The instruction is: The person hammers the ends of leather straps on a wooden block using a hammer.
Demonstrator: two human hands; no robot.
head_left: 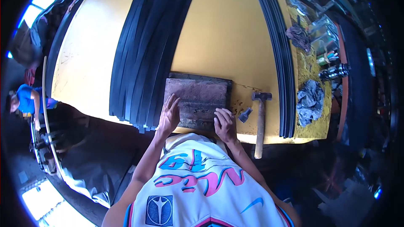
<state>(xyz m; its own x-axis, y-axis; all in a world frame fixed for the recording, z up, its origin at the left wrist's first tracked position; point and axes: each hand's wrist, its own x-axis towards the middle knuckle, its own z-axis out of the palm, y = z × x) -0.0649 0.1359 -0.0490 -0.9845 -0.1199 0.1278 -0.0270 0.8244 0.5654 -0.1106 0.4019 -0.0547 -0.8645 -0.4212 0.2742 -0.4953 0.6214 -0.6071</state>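
A worn reddish-brown block (197, 94) lies on a darker board (229, 88) at the table's near edge, in front of my body. My left hand (169, 115) rests on the block's left side, fingers stretched out and nearly flat. At its near right corner is my right hand (226, 125), fingers bent and thumb apart from them; nothing shows in its grip. Just right of that hand lies a short grey metal piece (245, 114), shaped like a punch. Farther right is a hammer (261, 122), its wooden handle jutting past the table edge.
Long black strips (151, 38) cover the left-centre of the yellow table (227, 25). A narrower stack of strips (277, 54) runs along the right, beside crumpled dark plastic (310, 101) and a rag (299, 38). A person in blue (27, 96) is at left; another person's hands touch the far-left edge.
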